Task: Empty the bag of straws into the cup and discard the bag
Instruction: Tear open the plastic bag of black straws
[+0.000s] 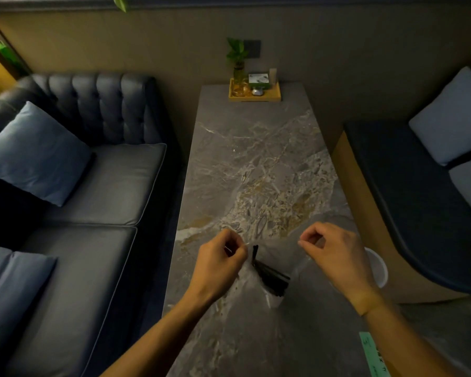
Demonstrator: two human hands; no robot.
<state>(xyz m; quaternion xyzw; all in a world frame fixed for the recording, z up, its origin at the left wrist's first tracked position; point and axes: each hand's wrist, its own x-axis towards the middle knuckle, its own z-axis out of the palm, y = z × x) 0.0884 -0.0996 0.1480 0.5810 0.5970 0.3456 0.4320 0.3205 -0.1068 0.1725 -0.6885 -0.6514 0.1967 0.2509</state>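
A clear plastic bag [280, 257] is stretched between my two hands above the near end of the marble table [256, 164]. My left hand [220, 263] pinches its left top edge and my right hand [329, 250] pinches its right top edge, pulling the mouth apart. Several black straws [269, 276] lie bunched in the bag's bottom, fanned toward the lower right, with one end poking up near my left fingers. A white cup or bin [378, 268] shows partly behind my right wrist, past the table's right edge; I cannot tell which it is.
A yellow tray [256, 97] with a plant vase and small items stands at the table's far end. A dark blue sofa [93, 186] with cushions runs along the left. A padded bench [419, 200] with pillows sits on the right. A green paper strip [373, 355] lies near the front right.
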